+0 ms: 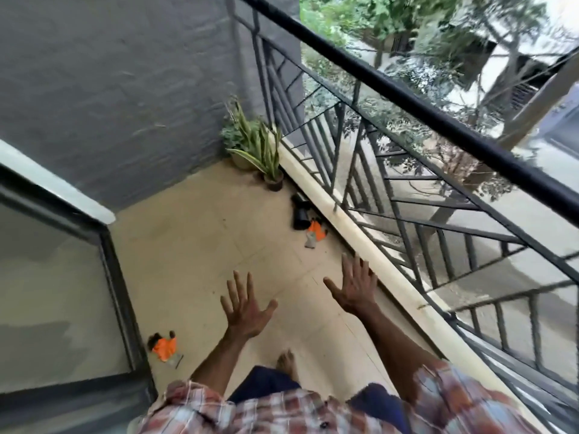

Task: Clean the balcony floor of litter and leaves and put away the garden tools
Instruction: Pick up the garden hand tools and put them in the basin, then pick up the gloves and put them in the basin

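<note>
Head view: both hands are held out over the beige tiled balcony floor (200, 245); the left hand (247, 311) has its fingers spread wide and grasps nothing; the right hand (355, 288) is likewise splayed and empty, near the pale curb (360, 233) under the black railing (407, 98). An orange-and-grey near glove (164, 347) lies on the floor just beside the dark frame of the glass door (62, 277), to the left of the left arm; a second, far glove (315, 233) lies against the curb, beyond the right hand; touching it on the farther side is a black object (300, 214), too blurred to identify. Two potted plants (260, 148) stand in the corner where the grey wall (109, 89) meets the railing. A bare foot (285, 360) shows below the hands, with plaid sleeves at the bottom edge.
</note>
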